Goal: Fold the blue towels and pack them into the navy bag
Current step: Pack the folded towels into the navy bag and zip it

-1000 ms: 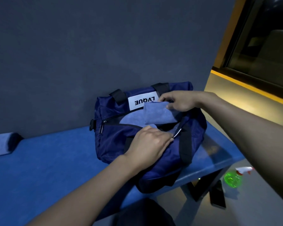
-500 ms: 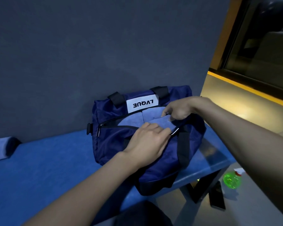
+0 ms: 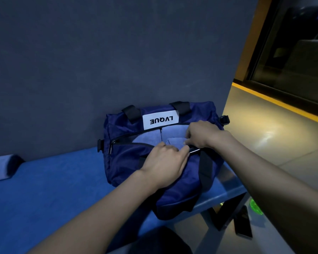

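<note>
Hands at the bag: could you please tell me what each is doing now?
Left hand: holds the bag opening's near edge.
Right hand: pushes a towel in.

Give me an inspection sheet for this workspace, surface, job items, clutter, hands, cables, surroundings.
Surface: blue bench, bag at its right end.
Job's things: navy bag unzipped, folded blue towels in its opening; rolled towel at far left.
Clutter: green spray bottle and phone on the floor.
Grippers: left hand holds the near bag edge; right hand pushes a towel in.
Cables: nothing seen.
Surroundings: dark wall, window at right.
</note>
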